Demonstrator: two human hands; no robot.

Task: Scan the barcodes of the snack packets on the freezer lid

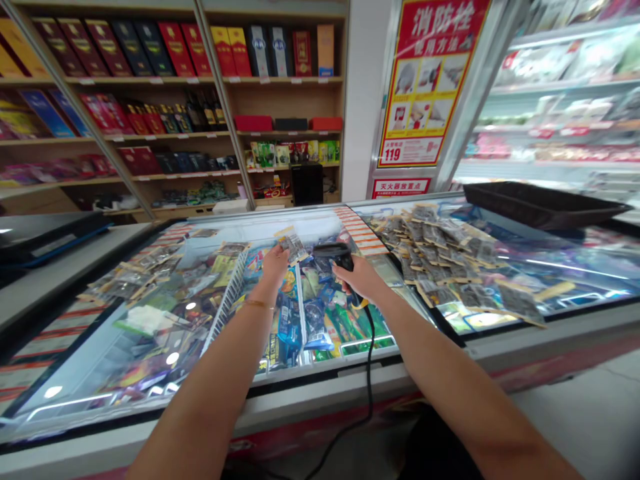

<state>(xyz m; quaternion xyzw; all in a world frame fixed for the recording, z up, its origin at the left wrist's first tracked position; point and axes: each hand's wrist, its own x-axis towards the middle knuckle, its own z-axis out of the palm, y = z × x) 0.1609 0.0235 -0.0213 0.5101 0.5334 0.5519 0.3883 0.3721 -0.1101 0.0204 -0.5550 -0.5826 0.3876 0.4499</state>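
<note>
My left hand (275, 263) grips a small snack packet (294, 245) with a tan edge and a dark, partly clear body. It is held up over the glass-topped freezer (320, 373). In my right hand (364, 277) is a black handheld barcode scanner (334, 252), its head facing left toward the packet. A black cable (371, 360) hangs from the scanner's handle down over the freezer's front edge. A large pile of similar packets (435, 243) lies on the glass to the right. More packets (135, 273) are spread on the left.
Under the glass, wire baskets (227, 300) hold colourful frozen goods. A dark brown tray (540, 205) rests on the freezer at the right. Shelves of boxed goods (175, 50) and a red fire-hydrant notice (430, 87) are behind; a lit display shelf (560, 120) is at the right.
</note>
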